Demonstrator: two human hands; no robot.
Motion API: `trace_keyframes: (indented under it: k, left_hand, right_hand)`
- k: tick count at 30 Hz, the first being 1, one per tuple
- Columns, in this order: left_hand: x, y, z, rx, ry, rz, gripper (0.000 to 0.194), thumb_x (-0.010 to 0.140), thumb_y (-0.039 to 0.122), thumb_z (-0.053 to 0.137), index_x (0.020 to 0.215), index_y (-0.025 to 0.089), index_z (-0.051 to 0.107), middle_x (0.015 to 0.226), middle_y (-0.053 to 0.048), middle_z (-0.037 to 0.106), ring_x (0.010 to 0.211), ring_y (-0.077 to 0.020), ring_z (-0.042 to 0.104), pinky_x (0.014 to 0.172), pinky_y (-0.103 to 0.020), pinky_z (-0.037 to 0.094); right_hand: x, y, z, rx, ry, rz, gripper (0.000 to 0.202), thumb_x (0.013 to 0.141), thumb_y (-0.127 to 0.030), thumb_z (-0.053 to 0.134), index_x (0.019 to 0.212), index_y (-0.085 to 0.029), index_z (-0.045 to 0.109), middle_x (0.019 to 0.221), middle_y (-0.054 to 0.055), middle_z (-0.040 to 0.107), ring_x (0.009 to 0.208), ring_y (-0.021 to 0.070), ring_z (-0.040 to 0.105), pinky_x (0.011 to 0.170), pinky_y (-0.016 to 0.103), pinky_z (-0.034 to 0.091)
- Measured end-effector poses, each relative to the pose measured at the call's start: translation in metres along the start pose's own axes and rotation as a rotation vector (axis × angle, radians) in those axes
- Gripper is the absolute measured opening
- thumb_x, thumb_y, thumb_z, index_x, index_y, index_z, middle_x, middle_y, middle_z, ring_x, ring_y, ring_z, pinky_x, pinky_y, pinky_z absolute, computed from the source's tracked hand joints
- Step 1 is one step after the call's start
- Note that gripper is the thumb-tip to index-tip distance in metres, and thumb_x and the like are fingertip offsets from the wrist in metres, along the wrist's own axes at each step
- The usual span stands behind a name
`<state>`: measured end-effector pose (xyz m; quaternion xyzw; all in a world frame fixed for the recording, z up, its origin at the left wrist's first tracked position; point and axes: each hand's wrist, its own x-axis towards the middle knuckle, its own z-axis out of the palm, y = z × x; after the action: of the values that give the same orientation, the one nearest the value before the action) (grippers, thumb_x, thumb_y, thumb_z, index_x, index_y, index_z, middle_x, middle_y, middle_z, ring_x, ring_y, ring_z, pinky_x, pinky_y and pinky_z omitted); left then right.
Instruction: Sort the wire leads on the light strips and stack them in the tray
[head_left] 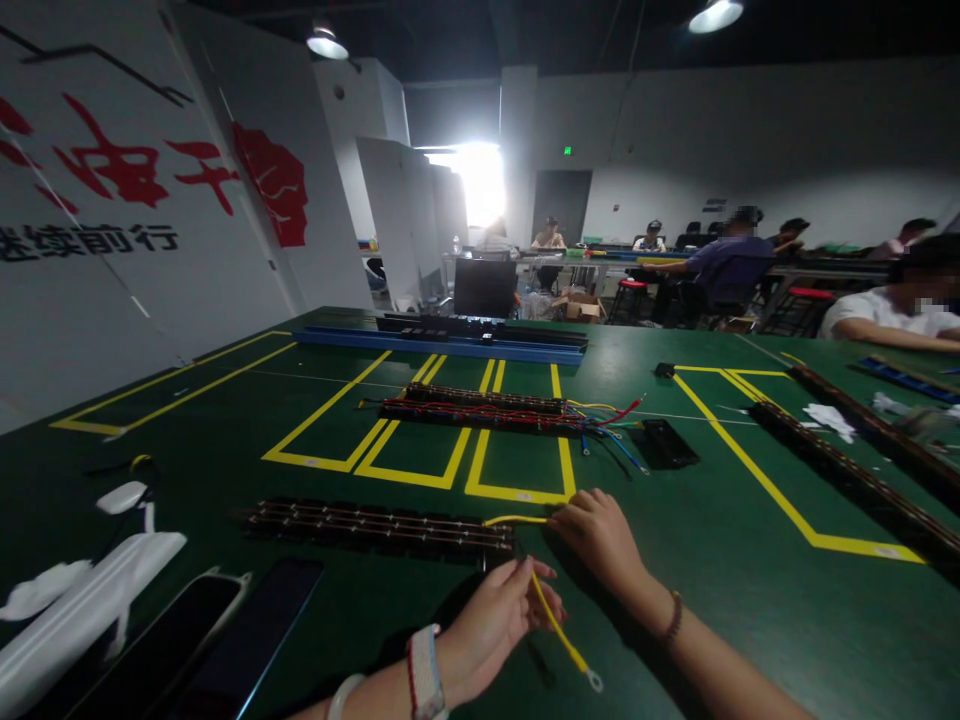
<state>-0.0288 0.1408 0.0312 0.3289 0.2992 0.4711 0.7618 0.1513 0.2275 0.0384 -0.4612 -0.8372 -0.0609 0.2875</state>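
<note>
A dark strip assembly with metal rods lies across the green table in front of me. From its right end a yellow wire runs to my right hand, whose fingers are pinched on it. My left hand is just below the strip's right end, closed around a second yellow wire that hangs down to the right and ends in a ring terminal. Where this wire starts is hidden by the fingers. Farther back lies a wired assembly with red, blue and yellow leads.
Two phones and a white plastic wrapper lie at the near left. Blue rails span the far edge. A black box sits right of centre. More long strips lie at right, with a person behind.
</note>
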Motion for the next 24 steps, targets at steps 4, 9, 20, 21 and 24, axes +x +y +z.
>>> trace_keyframes:
  k: [4, 9, 20, 21, 24]
  left_hand:
    - [-0.001, 0.005, 0.002, 0.033, -0.023, -0.051, 0.029, 0.092, 0.032, 0.047, 0.103, 0.005, 0.049, 0.089, -0.015, 0.062, 0.083, -0.0209, 0.063, 0.077, -0.033, 0.045]
    - [-0.003, 0.025, 0.003, 0.117, -0.011, -0.203, 0.028, 0.09, 0.034, 0.049, 0.099, 0.007, 0.05, 0.084, -0.011, 0.061, 0.075, -0.0164, 0.062, 0.075, -0.031, 0.046]
    - [-0.006, 0.045, 0.003, 1.448, 0.055, -0.027, 0.037, 0.093, 0.037, 0.033, 0.088, 0.012, 0.06, 0.064, -0.004, 0.053, 0.055, -0.0125, 0.048, 0.055, -0.024, 0.033]
    - [-0.008, 0.042, 0.004, 1.577, 0.096, 0.035, 0.036, 0.093, 0.035, 0.033, 0.088, 0.012, 0.061, 0.071, -0.006, 0.057, 0.061, -0.0149, 0.053, 0.057, -0.025, 0.034]
    - [-0.01, 0.035, 0.004, 1.861, 0.183, 0.134, 0.036, 0.094, 0.03, 0.029, 0.095, 0.014, 0.061, 0.084, -0.011, 0.063, 0.073, -0.0218, 0.059, 0.062, -0.03, 0.035]
  right_hand:
    - [-0.003, 0.002, 0.002, 0.066, 0.055, 0.017, 0.015, 0.086, -0.032, 0.06, 0.08, -0.02, 0.067, 0.085, 0.004, 0.058, 0.081, 0.017, 0.046, 0.073, 0.029, 0.029]
    - [-0.004, 0.0, 0.001, 0.136, 0.049, 0.017, 0.014, 0.087, -0.032, 0.058, 0.084, -0.021, 0.066, 0.086, 0.004, 0.058, 0.082, 0.0163, 0.046, 0.074, 0.029, 0.029]
    - [-0.003, -0.001, -0.001, 0.146, 0.003, -0.017, 0.014, 0.089, -0.029, 0.055, 0.089, -0.02, 0.066, 0.09, 0.005, 0.058, 0.087, 0.0165, 0.048, 0.08, 0.031, 0.033]
    - [-0.003, -0.002, -0.002, 0.151, -0.002, -0.022, 0.016, 0.089, -0.031, 0.054, 0.094, -0.02, 0.065, 0.093, 0.005, 0.058, 0.089, 0.0169, 0.048, 0.082, 0.031, 0.034]
    - [-0.004, -0.013, -0.009, 0.209, -0.029, -0.046, 0.03, 0.088, -0.042, 0.054, 0.11, -0.023, 0.062, 0.104, 0.007, 0.057, 0.099, 0.0186, 0.048, 0.09, 0.034, 0.033]
